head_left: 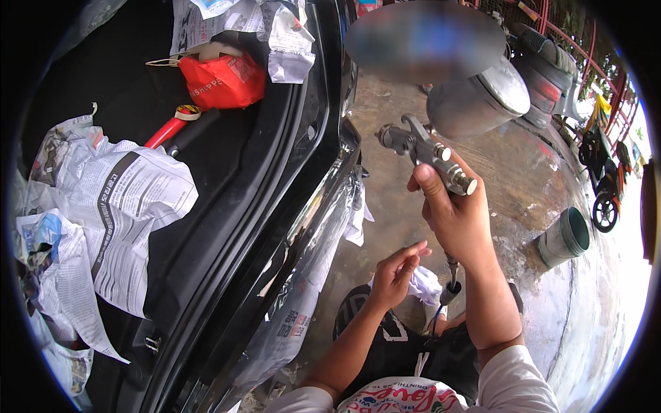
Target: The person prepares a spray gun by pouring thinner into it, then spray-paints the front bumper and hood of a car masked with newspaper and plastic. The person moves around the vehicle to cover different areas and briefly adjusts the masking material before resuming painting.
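Note:
My right hand [460, 224] is wrapped round a silver spray gun [416, 144], with the thumb along its near side. A large grey metal cup [465, 107] stands just beyond the gun and seems joined to it. An air hose fitting [451, 292] hangs below the right hand. My left hand [396, 275] is lower and to the left, fingers stretched out toward the right, apart from the gun. Beside it, a crumpled white paper or cloth [423, 286] shows above my lap.
On the left is a black car's open compartment [234, 179] with newspaper sheets [138, 199], a red plastic bag [224, 79] and a red-handled tool [165, 132]. Plastic sheeting [310, 289] covers its edge. A bucket [564, 237], stacked tires [544, 76] and a small bike [606, 172] stand right.

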